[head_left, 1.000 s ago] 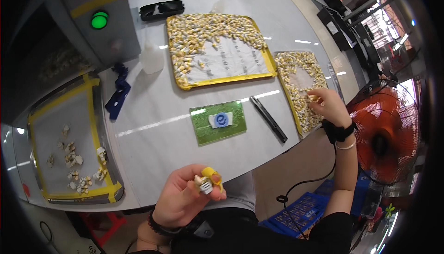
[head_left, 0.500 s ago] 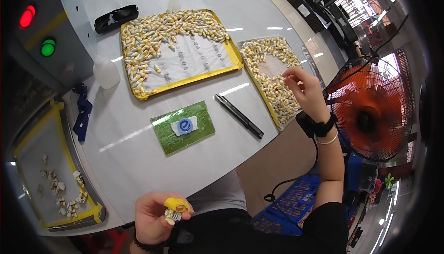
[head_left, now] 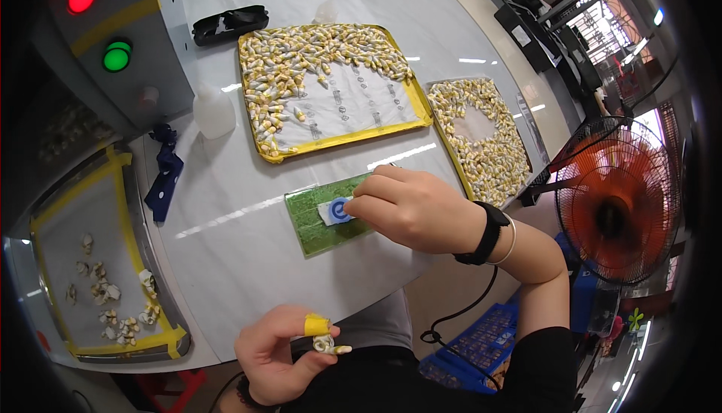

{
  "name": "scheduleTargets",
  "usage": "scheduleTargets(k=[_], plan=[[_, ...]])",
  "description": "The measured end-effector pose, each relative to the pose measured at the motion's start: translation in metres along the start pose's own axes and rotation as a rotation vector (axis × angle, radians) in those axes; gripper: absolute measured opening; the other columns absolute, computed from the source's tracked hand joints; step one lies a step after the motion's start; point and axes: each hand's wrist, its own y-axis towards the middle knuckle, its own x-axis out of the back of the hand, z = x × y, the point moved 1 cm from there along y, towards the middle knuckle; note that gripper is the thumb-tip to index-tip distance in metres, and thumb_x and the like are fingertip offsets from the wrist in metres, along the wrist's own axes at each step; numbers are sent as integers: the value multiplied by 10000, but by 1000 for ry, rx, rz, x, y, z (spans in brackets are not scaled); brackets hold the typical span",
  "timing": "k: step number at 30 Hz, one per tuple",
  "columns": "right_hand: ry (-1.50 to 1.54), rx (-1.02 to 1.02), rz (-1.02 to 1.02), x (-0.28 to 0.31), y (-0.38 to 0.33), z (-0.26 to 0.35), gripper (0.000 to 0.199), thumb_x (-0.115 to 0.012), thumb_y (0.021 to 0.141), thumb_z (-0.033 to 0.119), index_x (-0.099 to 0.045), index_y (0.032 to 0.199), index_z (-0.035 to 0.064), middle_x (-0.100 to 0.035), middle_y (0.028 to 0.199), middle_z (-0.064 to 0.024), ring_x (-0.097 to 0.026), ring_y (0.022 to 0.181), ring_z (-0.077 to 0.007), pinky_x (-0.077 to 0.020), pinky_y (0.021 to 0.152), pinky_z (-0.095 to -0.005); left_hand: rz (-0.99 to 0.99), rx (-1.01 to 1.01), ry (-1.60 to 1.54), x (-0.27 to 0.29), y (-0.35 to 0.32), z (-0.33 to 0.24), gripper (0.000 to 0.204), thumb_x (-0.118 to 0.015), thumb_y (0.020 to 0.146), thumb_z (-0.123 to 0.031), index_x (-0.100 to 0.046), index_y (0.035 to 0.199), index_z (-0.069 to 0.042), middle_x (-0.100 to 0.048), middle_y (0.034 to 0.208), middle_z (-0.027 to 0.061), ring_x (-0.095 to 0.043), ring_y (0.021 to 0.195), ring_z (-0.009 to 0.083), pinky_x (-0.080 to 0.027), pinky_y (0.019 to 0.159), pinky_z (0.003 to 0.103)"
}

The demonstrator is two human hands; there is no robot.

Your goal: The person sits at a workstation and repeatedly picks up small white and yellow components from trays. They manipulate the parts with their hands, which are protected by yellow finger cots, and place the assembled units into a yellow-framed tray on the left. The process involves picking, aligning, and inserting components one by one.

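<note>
Two bare hands over a pale grey table (head_left: 226, 255). Left hand (head_left: 282, 357): low, near the table's front edge, thumb and fingers closed in on a small white-and-yellow piece (head_left: 323, 344); exact form too small to read. Yellow wrap (head_left: 317, 326) around one finger, just above the piece.

Right hand (head_left: 410, 206): over the right part of a green mat (head_left: 308, 226), fingers drawn in narrow, tips right at a blue disc (head_left: 338, 210) on a white patch. Can't tell if anything is pinched there, or if the tips actually touch the disc. Black wristband (head_left: 489, 236) plus pale bangle (head_left: 512, 240) on that wrist.

Beyond the mat: large tray (head_left: 346, 140), yellow rim, small yellow-and-white cones (head_left: 278, 60) packed along its far and left sides, printed white liner bare toward the front. Right of it: smaller tray (head_left: 474, 125), same kind of pieces around a bare patch.

Far left: yellow-taped tray (head_left: 83, 210), loose white-and-yellow clusters (head_left: 107, 291) on it. Between: dark blue dotted cloth (head_left: 163, 180), translucent white bottle (head_left: 214, 114). Orange fan (head_left: 613, 210) beyond the right forearm.
</note>
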Motion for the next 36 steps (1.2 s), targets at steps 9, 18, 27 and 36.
scheduleTargets(k=[9, 18, 27, 36], plan=[[-45, -9, 42, -1, 9, 10, 195, -624, 709, 38, -599, 901, 11, -546, 784, -51, -561, 728, -193, -493, 594, -290, -135, -229, -24, -9, 2, -12, 286, -696, 805, -96, -562, 996, 70, -628, 930, 156, -614, 780, 178, -501, 714, 285], [820, -210, -343, 11, -10, 67, 205, -691, 670, -56, -632, 852, 16, -642, 792, -87, -622, 649, -218, -483, 552, -290, -26, -283, 311, -1, 16, -15, 295, -791, 674, -33, -604, 895, 22, -675, 837, 162, -669, 761, 233, -528, 702, 299], [861, -63, -309, 7, -17, 70, 225, -692, 709, -50, -589, 896, 22, -641, 812, -110, -627, 678, -253, -504, 561, -311, -7, -276, 325, -9, 18, -17, 253, -795, 658, -26, -625, 842, 10, -676, 850, 156, -671, 764, 247, -538, 708, 314], [853, 21, -360, 8, -16, 67, 160, -680, 727, -58, -596, 853, -8, -633, 806, -124, -633, 664, -253, -520, 560, -294, 67, -314, 458, -15, 25, -31, 250, -804, 617, -42, -663, 818, 7, -682, 848, 124, -665, 757, 249, -544, 712, 315]])
